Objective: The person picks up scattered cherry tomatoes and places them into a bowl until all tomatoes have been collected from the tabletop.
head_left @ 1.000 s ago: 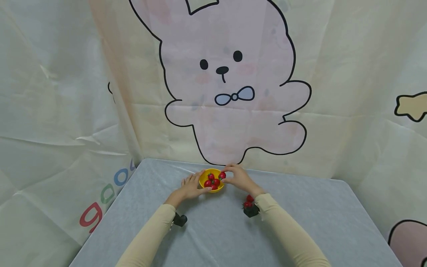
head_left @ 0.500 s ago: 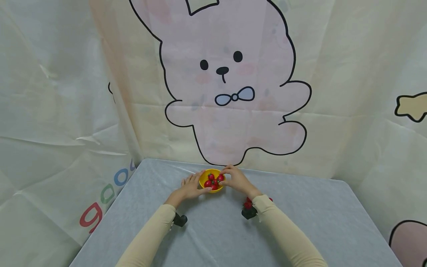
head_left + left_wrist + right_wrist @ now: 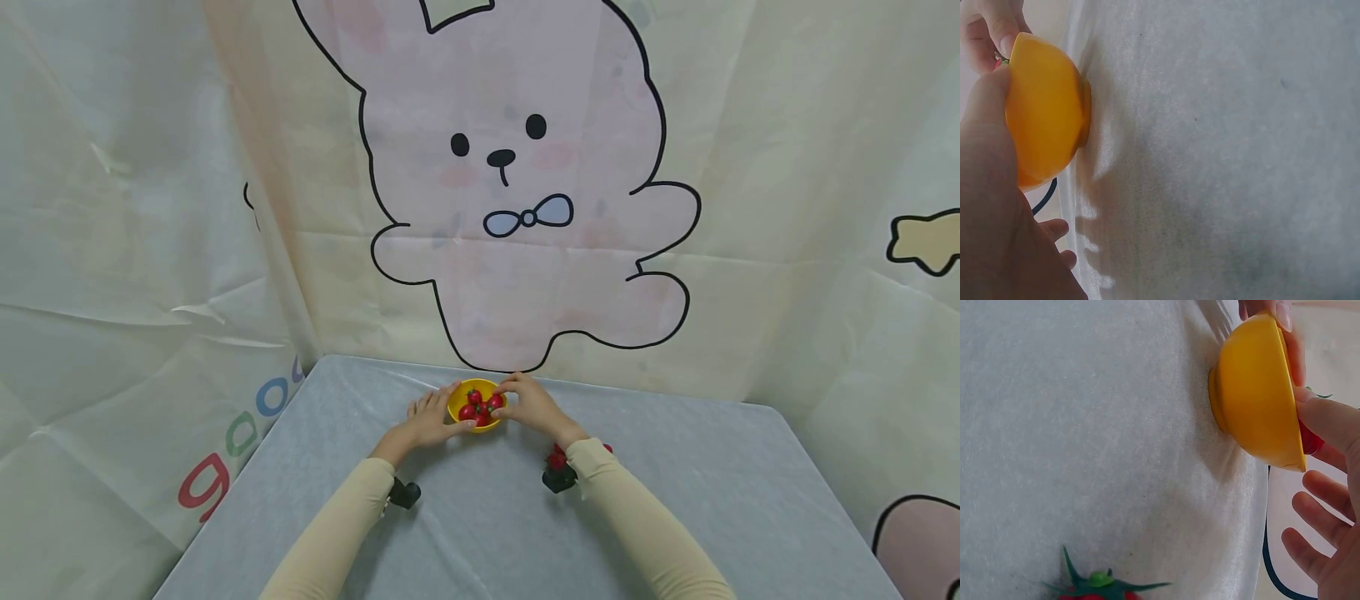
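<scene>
A yellow bowl (image 3: pixel 463 392) (image 3: pixel 1044 112) (image 3: pixel 1257 387) stands upright near the table's back edge, with several red cherry tomatoes (image 3: pixel 468 412) inside. My left hand (image 3: pixel 426 425) (image 3: pixel 991 181) holds it from the left, thumb on the near rim and fingers spread along the far side. At the right rim, my right hand (image 3: pixel 537 408) (image 3: pixel 1338 487) pinches a cherry tomato (image 3: pixel 496 402) (image 3: pixel 1311 440) between thumb and fingers, low over the others. Its remaining fingers are loosely bent outside the bowl. The bowl's wall hides most of this tomato in both wrist views.
More red tomatoes (image 3: pixel 556 459) (image 3: pixel 1100 596) with green tops lie on the grey tablecloth (image 3: pixel 480 517), partly hidden by my right forearm. A black wrist camera (image 3: pixel 558 478) sits beneath that wrist, another (image 3: pixel 406 495) beneath the left. A printed cloth backdrop (image 3: pixel 750 292) rises behind the table.
My right hand has lowered the tomato from the right rim slightly inward and down into the bowl, then stayed there. The left hand has kept its place.
</scene>
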`<state>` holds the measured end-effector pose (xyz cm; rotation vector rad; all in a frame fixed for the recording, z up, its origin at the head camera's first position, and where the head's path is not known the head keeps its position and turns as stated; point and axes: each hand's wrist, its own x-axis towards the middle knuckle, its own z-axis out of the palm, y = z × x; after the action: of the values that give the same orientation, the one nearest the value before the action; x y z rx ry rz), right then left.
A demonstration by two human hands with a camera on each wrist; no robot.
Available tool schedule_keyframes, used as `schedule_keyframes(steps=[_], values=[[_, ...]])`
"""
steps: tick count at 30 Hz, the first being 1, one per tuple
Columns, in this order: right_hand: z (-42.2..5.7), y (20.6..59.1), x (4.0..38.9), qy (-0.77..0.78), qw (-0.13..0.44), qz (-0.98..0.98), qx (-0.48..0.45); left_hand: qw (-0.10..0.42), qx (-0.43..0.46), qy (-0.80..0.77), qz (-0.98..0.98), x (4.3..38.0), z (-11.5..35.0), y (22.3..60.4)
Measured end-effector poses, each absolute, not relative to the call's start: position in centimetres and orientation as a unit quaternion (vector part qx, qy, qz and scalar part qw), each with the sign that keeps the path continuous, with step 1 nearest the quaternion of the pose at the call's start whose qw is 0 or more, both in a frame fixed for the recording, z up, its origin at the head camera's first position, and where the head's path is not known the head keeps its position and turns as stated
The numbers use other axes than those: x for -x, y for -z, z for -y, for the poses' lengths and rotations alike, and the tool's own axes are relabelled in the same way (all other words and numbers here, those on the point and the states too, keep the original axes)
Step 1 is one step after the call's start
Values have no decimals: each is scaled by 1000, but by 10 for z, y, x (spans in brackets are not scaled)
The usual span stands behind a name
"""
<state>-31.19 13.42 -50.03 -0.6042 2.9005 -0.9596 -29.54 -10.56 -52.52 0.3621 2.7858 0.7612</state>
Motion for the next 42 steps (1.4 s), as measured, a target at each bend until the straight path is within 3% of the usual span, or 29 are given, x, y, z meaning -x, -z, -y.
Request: schedule_keyframes(steps=[18,42], values=[[-139,497,308,323,18,-928,186,115,-130,-256,-951,294,106,524],[-210,494,282,306,24,-939,157,114,-132,-265,-949,293,105,523]])
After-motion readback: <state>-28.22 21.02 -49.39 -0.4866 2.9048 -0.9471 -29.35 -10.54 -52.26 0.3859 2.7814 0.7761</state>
